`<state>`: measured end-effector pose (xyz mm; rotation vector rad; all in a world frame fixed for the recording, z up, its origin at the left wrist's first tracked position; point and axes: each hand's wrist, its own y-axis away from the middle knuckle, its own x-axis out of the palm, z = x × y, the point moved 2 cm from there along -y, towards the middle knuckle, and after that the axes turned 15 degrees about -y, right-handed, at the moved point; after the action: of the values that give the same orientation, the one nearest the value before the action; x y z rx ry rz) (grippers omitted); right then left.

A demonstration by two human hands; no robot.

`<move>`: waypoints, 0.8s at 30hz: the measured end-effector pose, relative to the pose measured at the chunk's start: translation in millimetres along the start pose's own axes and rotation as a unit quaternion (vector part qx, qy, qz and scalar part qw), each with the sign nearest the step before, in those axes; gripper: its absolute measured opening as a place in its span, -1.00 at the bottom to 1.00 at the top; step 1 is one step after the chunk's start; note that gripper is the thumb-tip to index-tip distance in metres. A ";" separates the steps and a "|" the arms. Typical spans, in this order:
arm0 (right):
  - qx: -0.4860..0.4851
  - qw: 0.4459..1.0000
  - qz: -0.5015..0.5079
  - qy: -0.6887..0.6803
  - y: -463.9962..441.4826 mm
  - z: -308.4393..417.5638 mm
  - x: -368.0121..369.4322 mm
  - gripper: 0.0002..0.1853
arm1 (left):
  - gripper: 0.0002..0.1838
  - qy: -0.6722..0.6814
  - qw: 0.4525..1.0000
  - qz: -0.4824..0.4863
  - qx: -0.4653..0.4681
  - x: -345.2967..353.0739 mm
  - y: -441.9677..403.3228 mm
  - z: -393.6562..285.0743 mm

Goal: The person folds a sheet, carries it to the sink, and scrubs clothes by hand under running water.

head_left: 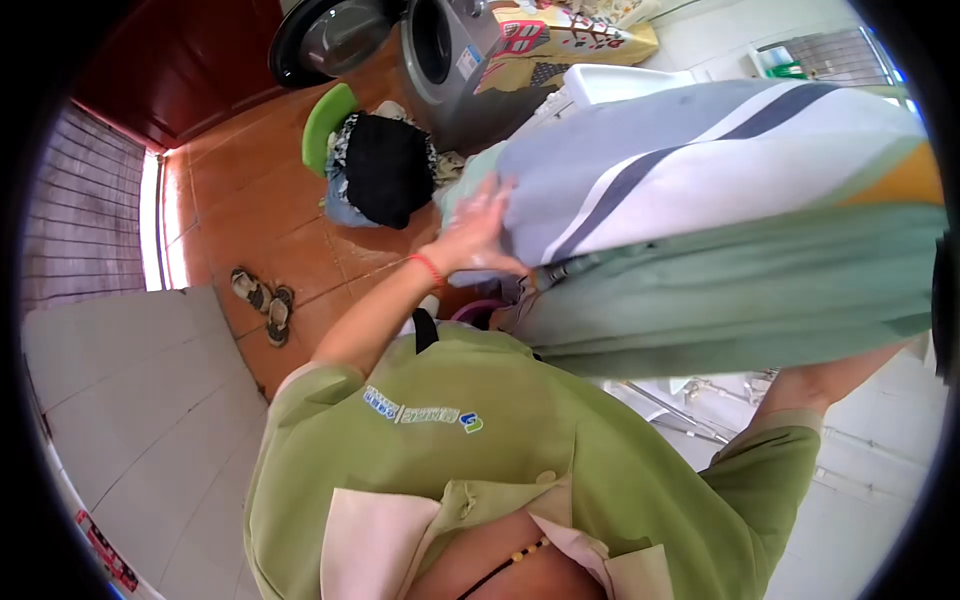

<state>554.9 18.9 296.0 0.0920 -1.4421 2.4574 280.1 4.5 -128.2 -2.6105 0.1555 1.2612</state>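
My left hand (478, 232), with a red cord on its wrist, lies against the near edge of a large bed sheet (640, 180). Its fingers are spread and the thumb points away from them. The sheet is pale blue-grey and white with dark curved stripes and an orange patch at the far right. A plain green face of cloth (740, 290) hangs below the patterned part. My right forearm (825, 380) reaches up behind the green cloth at the right, and the hand itself is hidden there.
A green chair (328, 128) holds a heap of clothes (385, 170), a black piece on top. Beyond it stands a grey washing machine (445, 75), its round door (340, 40) swung open. Sandals (265, 300) lie on the tiled floor (225, 200). A white basin (620, 84) is behind the sheet.
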 end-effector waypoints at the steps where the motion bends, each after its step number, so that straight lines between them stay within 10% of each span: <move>1: 0.000 1.000 0.011 0.009 -7.9 5.5 -9.0 -0.72 | -0.04 0.085 0.996 -0.019 0.024 7.2 -18.4 -14.1; 3: 0.006 1.000 0.022 0.015 -31.4 10.1 -22.5 -0.72 | -0.42 0.275 0.950 -0.135 0.060 27.2 -55.1 -8.6; 6: 0.033 0.999 0.039 0.011 -83.3 -3.6 -30.1 -0.72 | -0.72 0.221 0.924 -0.287 -0.122 -108.0 -70.6 45.0; 8: 0.066 0.996 0.053 -0.009 -120.6 -24.2 -34.6 -0.71 | -0.68 0.007 0.870 -0.491 0.050 -201.0 -88.6 111.2; 11: 0.118 0.988 0.084 -0.055 -165.5 -60.3 -39.4 -0.70 | -0.77 0.099 0.882 -0.454 0.077 -378.0 -89.7 106.9; 16: 0.198 0.959 0.140 -0.145 -203.0 -109.0 -47.9 -0.68 | -0.81 -0.114 0.870 -0.474 0.071 -498.1 -58.1 88.0; 24: 0.286 0.912 0.112 -0.271 -189.7 -115.0 -54.6 -0.65 | -0.79 -0.145 0.889 -0.432 0.040 -517.5 34.6 29.0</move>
<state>670.4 193.1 388.2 0.8304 -0.8635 3.1367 -70.8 -25.4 253.8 -1.9563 -0.8826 1.1978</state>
